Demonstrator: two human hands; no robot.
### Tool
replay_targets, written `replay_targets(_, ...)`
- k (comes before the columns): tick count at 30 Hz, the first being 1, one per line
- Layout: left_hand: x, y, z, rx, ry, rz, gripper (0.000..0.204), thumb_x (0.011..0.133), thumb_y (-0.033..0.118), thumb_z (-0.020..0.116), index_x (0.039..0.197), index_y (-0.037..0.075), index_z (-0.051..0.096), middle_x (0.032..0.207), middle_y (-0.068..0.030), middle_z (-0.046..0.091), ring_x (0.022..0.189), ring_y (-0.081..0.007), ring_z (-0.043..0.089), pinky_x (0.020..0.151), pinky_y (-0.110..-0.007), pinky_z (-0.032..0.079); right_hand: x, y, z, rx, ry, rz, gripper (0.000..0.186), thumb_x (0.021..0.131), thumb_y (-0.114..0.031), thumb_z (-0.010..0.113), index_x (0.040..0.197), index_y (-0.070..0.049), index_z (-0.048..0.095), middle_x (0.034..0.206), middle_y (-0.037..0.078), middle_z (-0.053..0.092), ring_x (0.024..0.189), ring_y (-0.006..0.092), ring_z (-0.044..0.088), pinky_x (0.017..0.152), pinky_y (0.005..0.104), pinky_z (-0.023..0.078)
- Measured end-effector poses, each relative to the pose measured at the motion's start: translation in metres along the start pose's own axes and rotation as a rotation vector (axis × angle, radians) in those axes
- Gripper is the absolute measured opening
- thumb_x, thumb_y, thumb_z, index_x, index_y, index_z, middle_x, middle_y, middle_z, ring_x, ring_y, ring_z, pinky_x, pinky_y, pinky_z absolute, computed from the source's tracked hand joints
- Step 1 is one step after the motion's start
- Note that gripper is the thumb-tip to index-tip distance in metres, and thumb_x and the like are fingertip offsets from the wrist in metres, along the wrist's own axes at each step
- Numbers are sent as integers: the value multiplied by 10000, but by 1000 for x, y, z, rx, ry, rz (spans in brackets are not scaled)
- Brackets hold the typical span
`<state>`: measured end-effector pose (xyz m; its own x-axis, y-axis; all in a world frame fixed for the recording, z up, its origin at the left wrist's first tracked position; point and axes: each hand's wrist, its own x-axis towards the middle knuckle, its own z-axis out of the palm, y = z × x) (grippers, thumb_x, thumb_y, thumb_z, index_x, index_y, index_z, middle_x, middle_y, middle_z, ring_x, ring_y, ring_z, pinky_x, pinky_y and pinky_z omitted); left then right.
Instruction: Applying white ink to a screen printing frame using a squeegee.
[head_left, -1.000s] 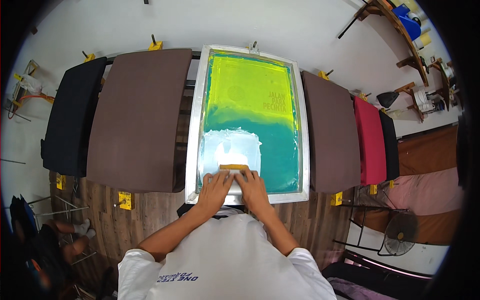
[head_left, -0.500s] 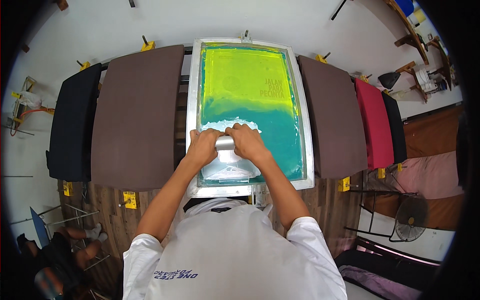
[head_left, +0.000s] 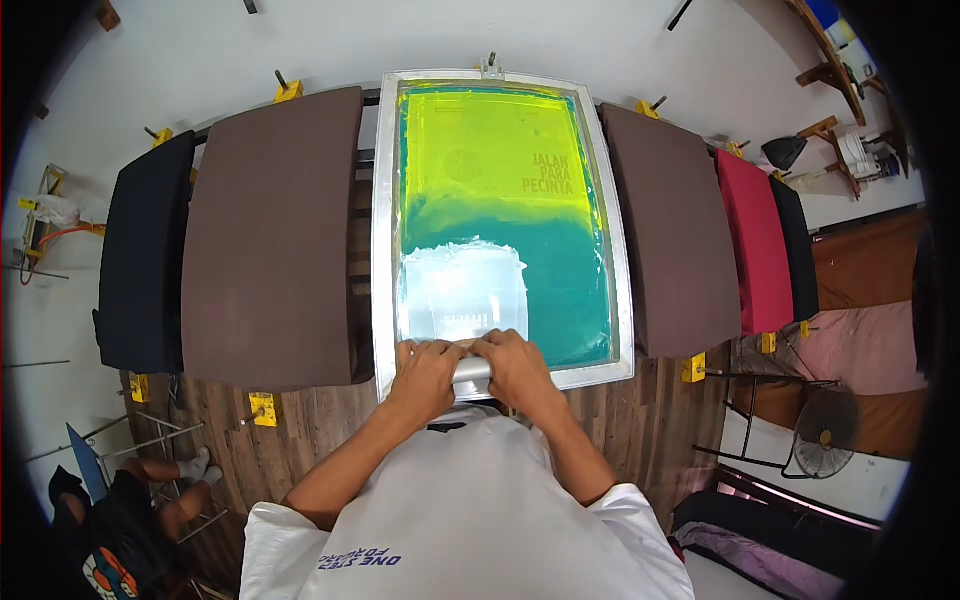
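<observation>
A silkscreen frame (head_left: 622, 300) with a pale metal rim lies in front of me, its mesh yellow-green at the far part and teal nearer. White ink (head_left: 465, 280) coats a patch on the near left of the mesh. My left hand (head_left: 428, 375) and my right hand (head_left: 512, 368) are closed side by side on a squeegee (head_left: 473, 371) with a silvery handle at the frame's near edge. The squeegee's blade is mostly hidden beneath my fingers.
Brown fabric-covered boards (head_left: 275, 240) flank the screen, with a red one (head_left: 752, 245) and dark ones farther out. Yellow clamps (head_left: 264, 409) stick out along the rail. A fan (head_left: 827, 435) stands at lower right. Another person (head_left: 130, 520) sits at lower left.
Both hands have drawn the squeegee toward me, from the middle of the white patch to the near edge of the frame. The white ink behind it now lies smooth.
</observation>
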<state>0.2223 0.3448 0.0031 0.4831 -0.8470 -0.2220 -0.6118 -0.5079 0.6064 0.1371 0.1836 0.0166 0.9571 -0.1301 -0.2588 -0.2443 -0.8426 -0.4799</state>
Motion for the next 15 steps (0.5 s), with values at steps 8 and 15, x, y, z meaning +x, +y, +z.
replay_targets(8,76,-26,-19,-9,279,116,421,702,-91,599,1068,85,706,956,-133,683,921,-296,627,834,-444,334,67,24,-17,-144,133,6,374,689,22,675,1036,-118,659,966,110,632,919,328,621,728,466,530)
replay_targets(15,-1,-14,25,58,204,120,470,717,-71,610,1172,44,618,1197,-132,587,1108,-281,558,953,-467,332,-13,-8,21,20,86,72,663,557,94,697,1195,-44,587,1215,189,542,1047,395,505,936,444,460)
